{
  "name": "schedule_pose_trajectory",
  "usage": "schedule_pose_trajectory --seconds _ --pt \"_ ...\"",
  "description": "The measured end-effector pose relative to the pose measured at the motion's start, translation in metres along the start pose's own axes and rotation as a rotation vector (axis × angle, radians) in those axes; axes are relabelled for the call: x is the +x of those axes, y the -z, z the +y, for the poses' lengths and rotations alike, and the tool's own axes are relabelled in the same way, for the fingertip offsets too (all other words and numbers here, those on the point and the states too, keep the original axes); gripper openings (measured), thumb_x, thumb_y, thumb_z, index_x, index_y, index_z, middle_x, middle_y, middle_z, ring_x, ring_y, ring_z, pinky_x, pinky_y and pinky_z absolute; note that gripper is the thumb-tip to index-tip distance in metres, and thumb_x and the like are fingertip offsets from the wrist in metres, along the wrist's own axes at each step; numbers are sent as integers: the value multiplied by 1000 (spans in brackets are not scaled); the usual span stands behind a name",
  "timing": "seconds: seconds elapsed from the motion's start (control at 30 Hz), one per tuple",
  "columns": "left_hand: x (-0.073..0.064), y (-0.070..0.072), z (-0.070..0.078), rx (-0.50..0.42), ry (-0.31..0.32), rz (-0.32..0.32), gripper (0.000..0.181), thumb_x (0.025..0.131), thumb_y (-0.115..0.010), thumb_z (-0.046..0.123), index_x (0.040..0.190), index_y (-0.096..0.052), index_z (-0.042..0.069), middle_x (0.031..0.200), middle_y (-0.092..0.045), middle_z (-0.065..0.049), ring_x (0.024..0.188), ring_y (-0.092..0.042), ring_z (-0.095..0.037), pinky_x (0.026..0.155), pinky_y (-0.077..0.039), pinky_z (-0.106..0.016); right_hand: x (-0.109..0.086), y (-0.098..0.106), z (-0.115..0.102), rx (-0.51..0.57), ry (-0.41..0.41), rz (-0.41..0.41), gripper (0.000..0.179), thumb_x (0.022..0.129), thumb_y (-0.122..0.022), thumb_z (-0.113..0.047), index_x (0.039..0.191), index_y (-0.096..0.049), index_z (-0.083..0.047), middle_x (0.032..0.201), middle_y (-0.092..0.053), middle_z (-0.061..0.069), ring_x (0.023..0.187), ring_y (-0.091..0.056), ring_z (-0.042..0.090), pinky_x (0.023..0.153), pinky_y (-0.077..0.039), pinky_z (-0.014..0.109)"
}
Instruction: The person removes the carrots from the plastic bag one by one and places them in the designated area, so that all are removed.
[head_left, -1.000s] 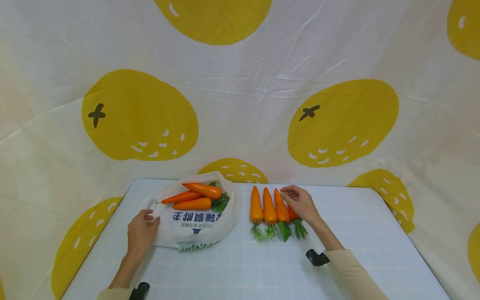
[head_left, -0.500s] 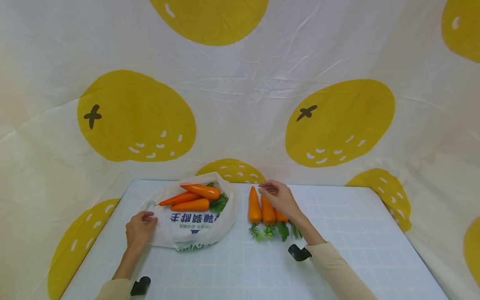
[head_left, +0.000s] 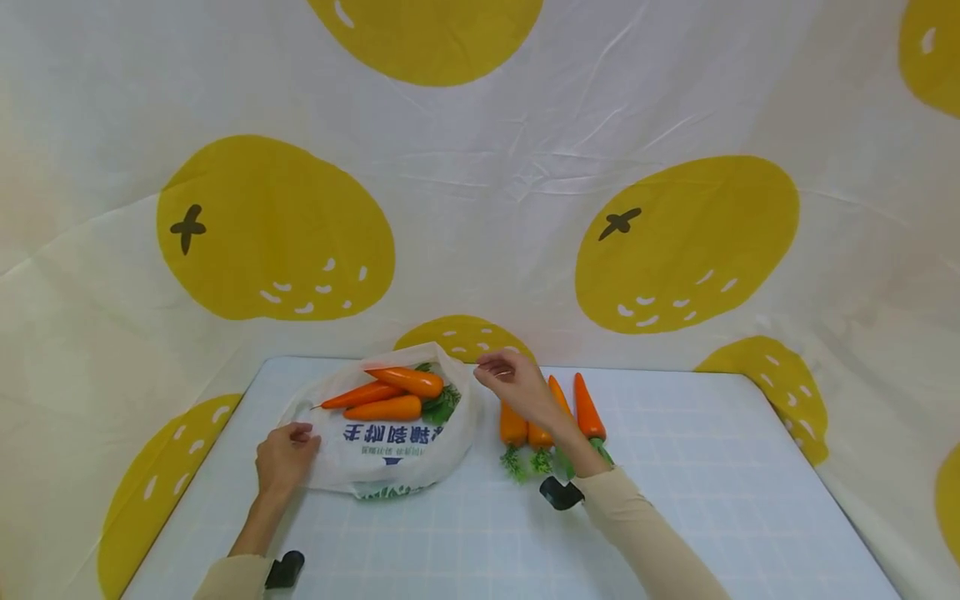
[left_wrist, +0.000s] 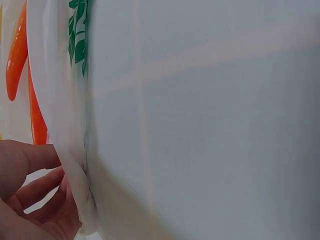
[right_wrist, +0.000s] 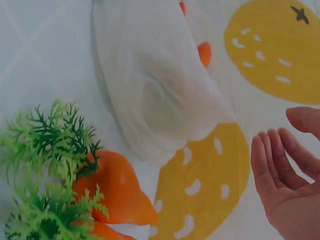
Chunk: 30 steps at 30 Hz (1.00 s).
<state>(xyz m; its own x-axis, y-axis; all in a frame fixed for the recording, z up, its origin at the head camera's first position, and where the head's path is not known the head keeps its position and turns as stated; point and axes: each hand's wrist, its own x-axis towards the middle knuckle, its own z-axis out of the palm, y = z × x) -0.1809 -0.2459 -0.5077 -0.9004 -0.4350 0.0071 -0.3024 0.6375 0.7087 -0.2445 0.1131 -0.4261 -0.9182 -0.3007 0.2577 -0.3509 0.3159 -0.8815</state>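
A white plastic bag (head_left: 337, 467) with dark printing lies on the left of the table, its mouth spread round several orange carrots (head_left: 384, 408). My left hand (head_left: 285, 457) pinches the bag's left edge; in the left wrist view the film (left_wrist: 72, 185) passes between thumb and fingers. To the right of the bag is a row of several more carrots (head_left: 589, 410), green tops toward me. My right hand (head_left: 517, 387) hovers over the row's left end, partly hiding it. The right wrist view has that hand (right_wrist: 287, 185) with nothing in it, fingers loosely bent, apart from the bag (right_wrist: 155, 95).
A pale checked cloth covers the table (head_left: 450, 550). Behind it hangs a white curtain (head_left: 480, 233) printed with large yellow fruit. Each wrist wears a black camera (head_left: 561, 493).
My right hand has moved left across the carrot row, from its right end toward the bag, uncovering the rightmost carrot. The left hand keeps its place at the bag's edge.
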Motion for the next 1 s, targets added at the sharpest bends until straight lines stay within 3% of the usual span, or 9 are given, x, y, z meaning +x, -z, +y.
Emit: schedule_pose_trajectory --seconds 0.43,0.67,1.0 --pt "0 -1 4 22 8 -11 27 96 -67 4 117 -64 -13 99 -65 -28 86 -62 -38 79 -57 -47 19 -45 -11 -9 119 -119 28 97 -69 -6 121 -65 8 116 -69 25 102 -68 34 94 -57 44" --pt "1 0 3 17 10 -8 26 95 -67 3 116 -65 -12 101 -65 -29 89 -62 -40 84 -56 -52 26 -71 -17 -88 128 -168 28 97 -70 -9 122 -65 4 117 -68 18 101 -66 29 92 -58 36" --pt "1 -2 3 -1 31 -4 26 95 -68 1 116 -64 -12 101 -64 -29 89 -61 -40 85 -56 -51 31 -106 -12 -220 104 -203 31 98 -71 -11 125 -64 1 119 -67 14 105 -62 30 94 -56 34"
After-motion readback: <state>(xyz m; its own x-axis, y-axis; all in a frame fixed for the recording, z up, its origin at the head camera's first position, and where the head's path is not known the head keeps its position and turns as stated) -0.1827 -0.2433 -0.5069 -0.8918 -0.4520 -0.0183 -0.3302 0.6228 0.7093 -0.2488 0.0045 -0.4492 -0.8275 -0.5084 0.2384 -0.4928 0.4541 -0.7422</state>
